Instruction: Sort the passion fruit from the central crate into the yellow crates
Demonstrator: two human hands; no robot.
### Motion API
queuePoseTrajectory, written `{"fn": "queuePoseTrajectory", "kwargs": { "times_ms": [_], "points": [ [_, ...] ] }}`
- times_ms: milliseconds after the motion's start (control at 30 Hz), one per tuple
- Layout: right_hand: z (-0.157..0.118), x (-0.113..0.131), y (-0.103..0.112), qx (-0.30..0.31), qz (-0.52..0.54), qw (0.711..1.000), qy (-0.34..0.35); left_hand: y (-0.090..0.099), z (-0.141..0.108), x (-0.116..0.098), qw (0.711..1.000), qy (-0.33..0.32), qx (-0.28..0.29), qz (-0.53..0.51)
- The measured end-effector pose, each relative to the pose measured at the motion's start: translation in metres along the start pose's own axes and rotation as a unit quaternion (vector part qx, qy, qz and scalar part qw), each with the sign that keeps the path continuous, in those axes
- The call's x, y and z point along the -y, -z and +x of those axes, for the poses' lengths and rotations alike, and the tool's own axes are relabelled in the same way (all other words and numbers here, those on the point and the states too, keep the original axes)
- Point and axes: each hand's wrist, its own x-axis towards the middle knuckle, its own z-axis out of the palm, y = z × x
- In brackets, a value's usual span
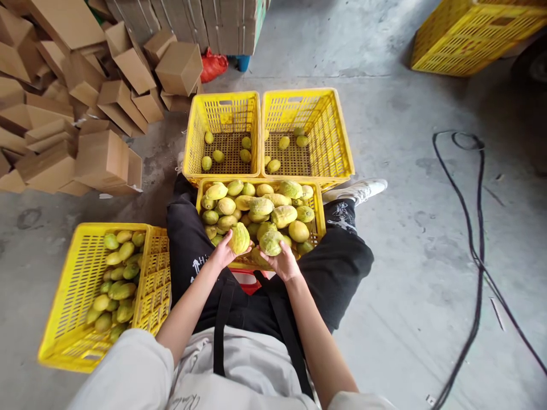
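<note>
My left hand [222, 253] is closed around a yellow-green papaya [240, 238] with ridged skin. A greener, mottled papaya [270, 243] sits in the fingers of my right hand [285, 264]. Both fruits are held side by side, slightly apart, over the near edge of a yellow plastic crate [319, 208] between my legs. Many green and yellow papayas [284, 216] fill that crate. Beyond it stand two more yellow crates, the left one [223, 104] and the right one [332, 128], each with several papayas scattered on its floor.
To my left, another yellow crate [64, 296] holds a heap of papayas along its right side. Cardboard boxes [102, 159] are piled at the upper left, beside a red bag [213, 65]. A black cable [477, 239] lies on the right floor, below a yellow crate stack [465, 40].
</note>
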Motion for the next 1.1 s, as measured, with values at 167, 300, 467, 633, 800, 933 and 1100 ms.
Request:
{"fn": "queuePoseTrajectory", "kwargs": {
  "times_ms": [167,300,467,633,800,933,1100],
  "points": [
    [0.001,0.000,-0.002,0.021,0.001,1.000,0.005,0.000,0.000,0.001,1.000,-0.011,0.000,0.020],
    [-0.001,0.000,-0.007,0.039,-0.001,0.999,0.022,-0.004,-0.002,0.001,0.999,-0.012,0.007,0.040],
    [-0.006,0.004,-0.015,0.063,0.019,0.997,0.030,-0.010,-0.006,-0.003,1.000,-0.008,0.015,0.004],
    [-0.008,0.006,-0.017,0.076,0.024,0.996,0.032,-0.012,-0.008,-0.006,0.999,-0.010,0.005,-0.052],
    [-0.005,0.005,-0.009,0.052,0.017,0.998,0.026,-0.011,-0.007,-0.005,1.000,0.016,0.000,-0.026],
    [-0.005,0.004,-0.006,0.059,0.013,0.998,0.009,-0.008,-0.005,-0.003,0.999,0.020,-0.027,0.021],
    [-0.006,0.003,-0.006,0.078,0.021,0.997,-0.016,-0.005,-0.004,0.000,0.995,0.057,0.011,0.079]
  ]
}}
